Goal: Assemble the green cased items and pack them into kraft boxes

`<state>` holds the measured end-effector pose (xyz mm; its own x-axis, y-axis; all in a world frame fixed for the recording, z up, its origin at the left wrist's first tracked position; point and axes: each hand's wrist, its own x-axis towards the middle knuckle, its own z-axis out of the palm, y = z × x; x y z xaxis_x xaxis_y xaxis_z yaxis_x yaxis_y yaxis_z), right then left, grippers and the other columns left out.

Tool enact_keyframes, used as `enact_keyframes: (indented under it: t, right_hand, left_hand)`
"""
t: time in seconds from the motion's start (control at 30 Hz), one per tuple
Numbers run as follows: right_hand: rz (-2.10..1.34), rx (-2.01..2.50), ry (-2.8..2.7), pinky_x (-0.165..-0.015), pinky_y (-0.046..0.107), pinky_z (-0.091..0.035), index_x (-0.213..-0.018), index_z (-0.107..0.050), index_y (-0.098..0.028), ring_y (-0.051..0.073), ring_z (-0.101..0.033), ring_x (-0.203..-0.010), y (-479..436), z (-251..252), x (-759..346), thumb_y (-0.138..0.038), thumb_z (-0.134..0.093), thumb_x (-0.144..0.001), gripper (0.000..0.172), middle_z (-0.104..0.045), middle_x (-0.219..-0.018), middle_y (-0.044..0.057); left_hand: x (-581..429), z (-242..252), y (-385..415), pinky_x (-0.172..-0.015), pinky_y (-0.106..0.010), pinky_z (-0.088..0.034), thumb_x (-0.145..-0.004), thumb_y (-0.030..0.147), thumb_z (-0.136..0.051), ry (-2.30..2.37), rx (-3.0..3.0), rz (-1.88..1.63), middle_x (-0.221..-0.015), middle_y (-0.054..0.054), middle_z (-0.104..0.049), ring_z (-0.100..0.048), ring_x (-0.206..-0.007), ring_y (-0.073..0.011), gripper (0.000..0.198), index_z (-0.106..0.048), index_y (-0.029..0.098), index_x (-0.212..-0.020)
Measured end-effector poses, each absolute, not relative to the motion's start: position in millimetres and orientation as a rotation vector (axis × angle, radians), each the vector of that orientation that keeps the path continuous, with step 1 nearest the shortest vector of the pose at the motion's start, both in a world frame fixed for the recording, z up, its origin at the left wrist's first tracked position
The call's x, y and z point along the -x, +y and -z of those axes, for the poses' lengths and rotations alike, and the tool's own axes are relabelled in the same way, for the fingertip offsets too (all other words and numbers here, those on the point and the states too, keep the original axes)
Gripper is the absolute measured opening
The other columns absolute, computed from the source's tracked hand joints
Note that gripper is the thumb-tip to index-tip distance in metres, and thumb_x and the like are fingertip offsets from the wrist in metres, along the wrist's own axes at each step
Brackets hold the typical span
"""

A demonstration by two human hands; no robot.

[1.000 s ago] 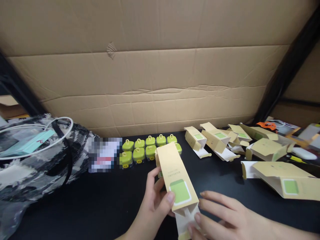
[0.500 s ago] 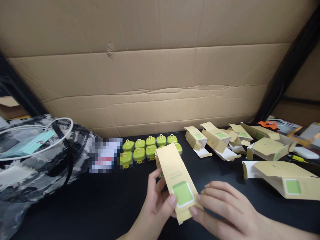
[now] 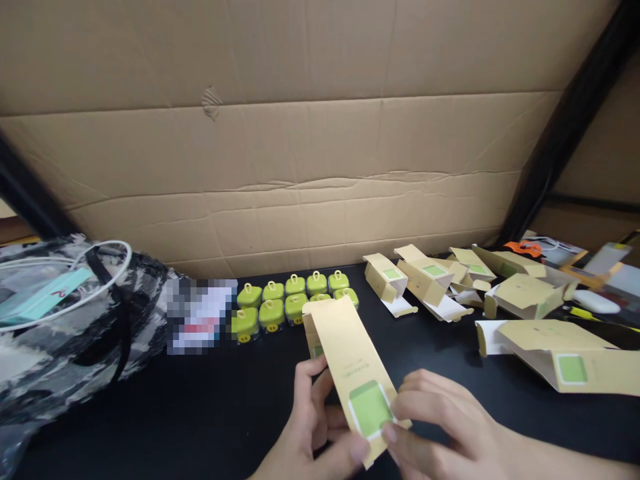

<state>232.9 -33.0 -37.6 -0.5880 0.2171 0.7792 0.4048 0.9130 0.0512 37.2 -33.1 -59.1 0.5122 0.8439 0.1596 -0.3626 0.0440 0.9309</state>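
Note:
A tan cardboard box (image 3: pixel 349 347) with a green square printed on its upper face tilts toward me over the black table. My left hand (image 3: pixel 313 430) is closed around its left side, thumb near the bottom end. At the lower right edge, my right hand (image 3: pixel 445 423) has its thumb and bent fingers pinched on the box near small flaps. Those fingertips partly cover the near end. Beyond the box, small yellow-green lidded containers (image 3: pixel 271 313) with loop handles stand in two rows; the box hides part of the front row.
Several opened tan boxes (image 3: pixel 525 293) lie at the right with flaps out. A camouflage-patterned cloth bundle (image 3: pixel 100 333) with a white cable (image 3: pixel 127 267) fills the left. A cardboard wall (image 3: pixel 300 153) closes off the back. An orange object (image 3: pixel 523 249) lies far right.
The box has come slightly nearer to me, its near end lower. My left thumb has slid down toward that end, and my right fingers are more bent. The view has shifted slightly right.

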Motion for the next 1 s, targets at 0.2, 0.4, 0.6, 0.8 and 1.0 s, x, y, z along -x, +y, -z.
enact_keyframes:
  t: [0.2,0.4,0.6,0.8,1.0]
  right_hand:
    - [0.208,0.440,-2.213,-0.053,0.022,-0.047,-0.098,-0.057,-0.016,0.011,-0.052,-0.057,-32.6,38.7,-233.2,-0.006,-0.049,-0.086,0.017,-0.061,-0.075,0.004]
    - [-0.068,0.446,-2.042,-0.077,0.027,-0.052,-0.112,-0.046,-0.022,0.018,-0.059,-0.090,-28.0,44.5,-240.0,-0.025,-0.060,-0.085,0.031,-0.056,-0.091,0.006]
    - [-0.778,0.838,-2.017,-0.082,0.033,-0.052,-0.127,-0.028,-0.023,0.020,-0.057,-0.096,-24.7,35.0,-240.1,-0.026,-0.064,-0.078,0.061,-0.055,-0.094,0.004]
    - [-0.891,0.812,-1.915,-0.078,0.031,-0.050,-0.114,-0.030,-0.024,0.015,-0.055,-0.086,-13.7,30.4,-241.1,-0.016,-0.063,-0.073,0.053,-0.052,-0.098,0.003]
    - [-0.510,1.059,-1.811,-0.076,0.034,-0.049,-0.114,-0.031,-0.023,0.017,-0.056,-0.088,17.9,40.9,-251.0,-0.020,-0.059,-0.078,0.046,-0.052,-0.105,0.005]
  left_hand:
    - [-33.7,66.6,-31.8,-0.075,-0.032,-0.052,-0.069,0.027,-0.076,0.560,-1.313,-0.992,-0.125,-0.007,-0.053,-0.068,-0.085,-0.0171,0.064,-0.030,0.035,-0.113]
    - [-30.7,69.6,-34.4,-0.078,-0.041,-0.050,-0.071,0.040,-0.072,0.575,-1.432,-1.132,-0.131,-0.010,-0.052,-0.065,-0.095,-0.0268,0.068,-0.033,0.039,-0.126]
    - [-23.5,69.3,-26.2,-0.094,-0.042,-0.042,-0.069,0.031,-0.075,0.812,-1.759,-1.168,-0.121,-0.005,-0.063,-0.058,-0.106,-0.0290,0.066,-0.046,0.038,-0.129]
    - [-20.6,76.6,-14.3,-0.080,-0.037,-0.048,-0.066,0.027,-0.074,0.912,-1.980,-1.287,-0.128,-0.006,-0.050,-0.059,-0.089,-0.0236,0.067,-0.044,0.035,-0.126]
    - [-13.1,70.1,14.1,-0.066,-0.030,-0.044,-0.067,0.020,-0.071,1.255,-2.164,-1.531,-0.096,0.000,-0.045,-0.048,-0.072,-0.0145,0.054,-0.031,0.029,-0.102]
